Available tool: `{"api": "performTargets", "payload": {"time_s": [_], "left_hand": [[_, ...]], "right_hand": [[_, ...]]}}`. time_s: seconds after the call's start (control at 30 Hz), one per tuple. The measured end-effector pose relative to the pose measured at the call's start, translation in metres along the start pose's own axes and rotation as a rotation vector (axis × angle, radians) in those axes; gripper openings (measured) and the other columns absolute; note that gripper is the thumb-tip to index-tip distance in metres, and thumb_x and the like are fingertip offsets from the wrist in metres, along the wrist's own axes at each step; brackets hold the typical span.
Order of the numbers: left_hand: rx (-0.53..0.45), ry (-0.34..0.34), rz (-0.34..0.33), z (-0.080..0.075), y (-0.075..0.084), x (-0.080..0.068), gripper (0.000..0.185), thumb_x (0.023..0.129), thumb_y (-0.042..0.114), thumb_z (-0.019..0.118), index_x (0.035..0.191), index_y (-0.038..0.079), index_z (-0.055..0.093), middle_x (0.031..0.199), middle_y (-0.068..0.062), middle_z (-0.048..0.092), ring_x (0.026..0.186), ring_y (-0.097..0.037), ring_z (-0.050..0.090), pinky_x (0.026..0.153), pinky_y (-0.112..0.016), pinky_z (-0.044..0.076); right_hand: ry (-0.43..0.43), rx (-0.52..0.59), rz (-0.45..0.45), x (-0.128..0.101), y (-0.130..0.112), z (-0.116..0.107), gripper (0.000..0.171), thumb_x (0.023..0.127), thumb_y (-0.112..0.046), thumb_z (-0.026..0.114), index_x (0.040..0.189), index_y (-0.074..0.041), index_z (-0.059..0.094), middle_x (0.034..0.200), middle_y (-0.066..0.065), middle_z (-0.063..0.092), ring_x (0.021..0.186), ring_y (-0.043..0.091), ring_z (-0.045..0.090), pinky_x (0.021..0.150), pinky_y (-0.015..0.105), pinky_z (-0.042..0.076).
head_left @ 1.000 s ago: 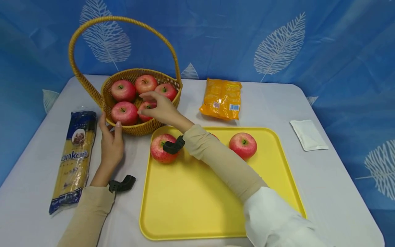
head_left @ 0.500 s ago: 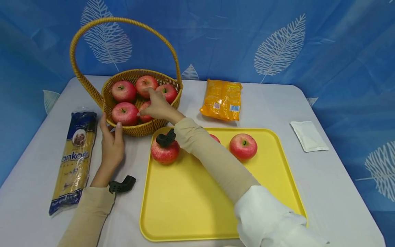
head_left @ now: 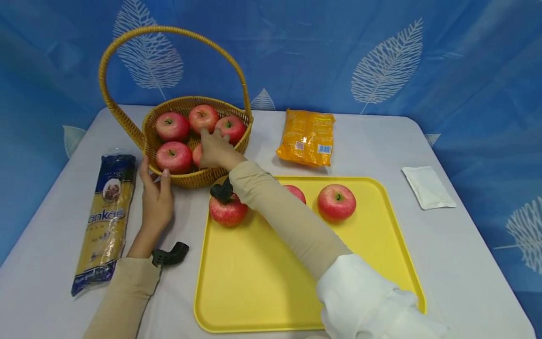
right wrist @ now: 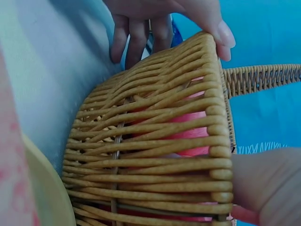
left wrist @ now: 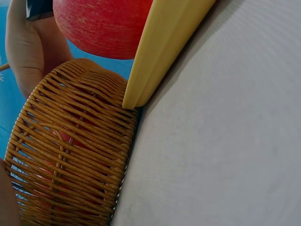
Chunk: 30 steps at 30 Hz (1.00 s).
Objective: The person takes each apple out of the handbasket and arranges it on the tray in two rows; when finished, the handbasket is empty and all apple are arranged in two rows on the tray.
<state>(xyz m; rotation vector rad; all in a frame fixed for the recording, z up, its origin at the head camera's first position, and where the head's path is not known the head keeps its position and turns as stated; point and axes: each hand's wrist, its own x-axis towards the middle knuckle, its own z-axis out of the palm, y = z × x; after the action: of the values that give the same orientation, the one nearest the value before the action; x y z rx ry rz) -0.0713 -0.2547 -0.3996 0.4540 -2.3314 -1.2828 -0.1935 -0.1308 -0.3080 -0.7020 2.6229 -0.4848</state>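
A wicker basket (head_left: pixel 186 178) with a tall handle holds several red apples. My right hand (head_left: pixel 216 148) reaches into it and cups a front apple (head_left: pixel 196 155), which it mostly hides. My left hand (head_left: pixel 155 197) lies with straight fingers against the basket's outer wall. In the right wrist view the basket (right wrist: pixel 155 150) fills the frame; the left hand's thumb (right wrist: pixel 221 33) sits on the rim. In front stands a yellow tray (head_left: pixel 296 263) with three apples: one (head_left: pixel 227 212) at its near-left corner, one (head_left: pixel 298 192) half behind my forearm, one (head_left: pixel 336 201) further right.
A long pasta packet (head_left: pixel 106 216) lies left of my left hand. An orange packet (head_left: pixel 306 137) sits behind the tray, a white sachet (head_left: pixel 427 187) to its right. The left wrist view shows the basket wall (left wrist: pixel 70 165) and the tray corner (left wrist: pixel 160 52) close together.
My right hand has moved deeper into the basket and settled over the front apple, which showed more before. The left hand and the basket have stayed put.
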Motion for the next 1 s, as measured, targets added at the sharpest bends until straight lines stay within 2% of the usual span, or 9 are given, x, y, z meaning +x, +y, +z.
{"api": "performTargets", "payload": {"time_s": [0.3, 0.5, 0.67, 0.87, 1.0], "left_hand": [[-0.009, 0.005, 0.009, -0.0003, 0.0015, -0.0003, 0.057, 0.097, 0.035, 0.036, 0.145, 0.022, 0.007, 0.14, -0.023, 0.034, 0.124, -0.038, 0.038, 0.099, -0.055, 0.031], [0.002, 0.005, 0.009, 0.0001, 0.0008, 0.0003, 0.057, 0.097, 0.035, 0.035, 0.145, 0.022, 0.007, 0.14, -0.023, 0.034, 0.123, -0.038, 0.038, 0.099, -0.056, 0.03], [-0.002, -0.003, 0.014, 0.0009, 0.0004, 0.0014, 0.058, 0.097, 0.035, 0.035, 0.145, 0.021, 0.006, 0.143, -0.021, 0.03, 0.125, -0.039, 0.036, 0.1, -0.057, 0.029], [-0.001, -0.008, 0.005, 0.0011, 0.0001, 0.0016, 0.058, 0.097, 0.036, 0.034, 0.145, 0.021, 0.005, 0.144, -0.019, 0.03, 0.125, -0.037, 0.037, 0.1, -0.056, 0.03], [-0.002, -0.009, -0.002, 0.0013, -0.0001, 0.0015, 0.058, 0.097, 0.037, 0.034, 0.145, 0.022, 0.005, 0.142, -0.021, 0.031, 0.125, -0.037, 0.037, 0.099, -0.056, 0.03]], "right_hand": [[-0.018, -0.045, -0.006, -0.0003, 0.0018, 0.0003, 0.079, 0.074, -0.033, 0.069, 0.137, -0.018, 0.025, 0.134, 0.011, 0.042, 0.126, 0.035, 0.032, 0.095, 0.041, 0.039], [-0.007, -0.06, -0.017, -0.0019, 0.0017, 0.002, 0.079, 0.075, -0.039, 0.068, 0.141, -0.028, 0.027, 0.139, 0.009, 0.037, 0.125, 0.032, 0.031, 0.098, 0.042, 0.036], [0.0, -0.105, -0.031, -0.0014, 0.0031, 0.0041, 0.07, 0.079, -0.043, 0.062, 0.14, -0.032, 0.031, 0.141, 0.009, 0.035, 0.121, 0.03, 0.032, 0.095, 0.039, 0.037], [0.052, -0.114, -0.051, -0.0022, 0.0059, 0.0059, 0.064, 0.078, -0.045, 0.064, 0.135, -0.03, 0.04, 0.135, 0.005, 0.044, 0.118, 0.028, 0.036, 0.091, 0.036, 0.041], [0.08, -0.119, -0.059, -0.003, 0.0082, 0.0068, 0.063, 0.076, -0.047, 0.064, 0.133, -0.031, 0.042, 0.133, 0.006, 0.044, 0.115, 0.026, 0.039, 0.087, 0.034, 0.043]]}}
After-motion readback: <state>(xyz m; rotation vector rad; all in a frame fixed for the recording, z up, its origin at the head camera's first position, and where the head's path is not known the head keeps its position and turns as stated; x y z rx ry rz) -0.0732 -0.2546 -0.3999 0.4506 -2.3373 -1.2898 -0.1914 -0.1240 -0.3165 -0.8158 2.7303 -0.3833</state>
